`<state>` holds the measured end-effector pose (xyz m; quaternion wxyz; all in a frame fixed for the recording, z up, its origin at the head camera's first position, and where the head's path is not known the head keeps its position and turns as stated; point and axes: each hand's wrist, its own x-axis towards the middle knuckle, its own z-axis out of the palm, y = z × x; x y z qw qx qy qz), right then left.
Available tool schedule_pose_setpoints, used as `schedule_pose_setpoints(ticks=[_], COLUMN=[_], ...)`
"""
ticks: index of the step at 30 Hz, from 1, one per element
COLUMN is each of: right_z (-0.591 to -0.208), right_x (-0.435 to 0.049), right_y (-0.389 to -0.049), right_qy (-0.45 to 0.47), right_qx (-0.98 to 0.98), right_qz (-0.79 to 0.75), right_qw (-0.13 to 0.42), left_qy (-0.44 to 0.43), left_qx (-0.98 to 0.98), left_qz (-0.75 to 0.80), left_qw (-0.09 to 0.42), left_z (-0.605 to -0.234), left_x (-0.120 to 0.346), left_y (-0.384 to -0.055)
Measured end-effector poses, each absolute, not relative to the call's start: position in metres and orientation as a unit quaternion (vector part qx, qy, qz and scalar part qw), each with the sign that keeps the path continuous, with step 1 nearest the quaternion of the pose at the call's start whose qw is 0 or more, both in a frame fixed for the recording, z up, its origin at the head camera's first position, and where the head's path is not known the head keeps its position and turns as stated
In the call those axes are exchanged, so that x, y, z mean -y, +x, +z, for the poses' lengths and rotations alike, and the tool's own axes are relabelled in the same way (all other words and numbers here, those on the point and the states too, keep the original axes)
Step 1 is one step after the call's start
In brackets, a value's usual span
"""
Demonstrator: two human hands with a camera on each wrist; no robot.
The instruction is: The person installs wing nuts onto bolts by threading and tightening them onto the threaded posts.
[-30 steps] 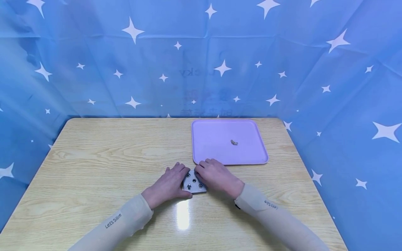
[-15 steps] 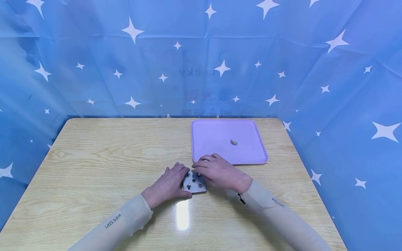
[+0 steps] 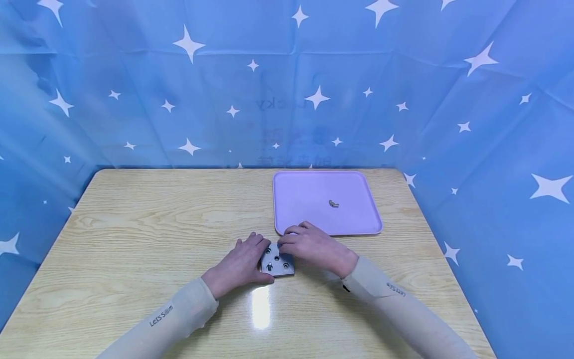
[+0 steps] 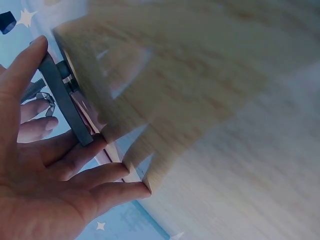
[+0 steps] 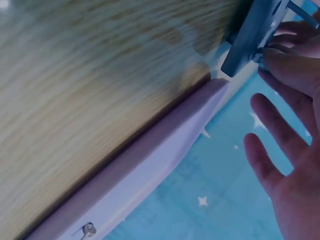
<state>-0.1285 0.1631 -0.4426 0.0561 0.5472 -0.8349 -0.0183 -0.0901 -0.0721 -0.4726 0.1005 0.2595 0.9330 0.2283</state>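
A grey metal plate (image 3: pixel 281 269) with several holes lies at the table's middle, a bolt (image 3: pixel 270 267) standing up at its near left corner. My left hand (image 3: pixel 239 264) grips the plate from the left, thumb at the near edge and fingers at the far side. In the left wrist view the plate (image 4: pixel 66 100) appears edge-on, raised on dark bolt heads (image 4: pixel 63 69). My right hand (image 3: pixel 316 249) is over the far right corner, where thumb and forefinger pinch a small shiny wing nut (image 4: pixel 48 103), mostly hidden by the fingers. Its other fingers are spread apart.
Behind the right hand sits a purple tray (image 3: pixel 300 174) holding small brass-coloured wing nuts (image 3: pixel 334 203); how many, I cannot tell. The wood-grain table (image 3: pixel 179 209) ends at a blue star-patterned curtain (image 3: pixel 269 124) at the back and sides.
My right hand has shifted slightly right and turned, its fingers lifting and then closing again at the far right corner. The left hand and plate have stayed still.
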Motion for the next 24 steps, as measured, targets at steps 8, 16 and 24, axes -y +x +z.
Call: schedule_pose_setpoints(ticks=[8, 16, 24], right_z=[-0.459, -0.461, -0.443], right_x=[-0.150, -0.144, -0.163], right_y=[-0.122, -0.115, -0.126], right_qy=[0.486, 0.417, 0.501], right_qx=[0.867, 0.904, 0.865], right_qz=[0.016, 0.058, 0.012], right_qw=[0.111, 0.081, -0.004], left_qy=[0.261, 0.264, 0.257], left_qx=[-0.932, -0.931, -0.932], left_qz=[0.233, 0.232, 0.231], left_qw=[0.099, 0.095, 0.104], left_z=[-0.472, -0.471, -0.472], left_x=[0.073, 0.072, 0.072], left_y=[-0.090, -0.089, -0.090])
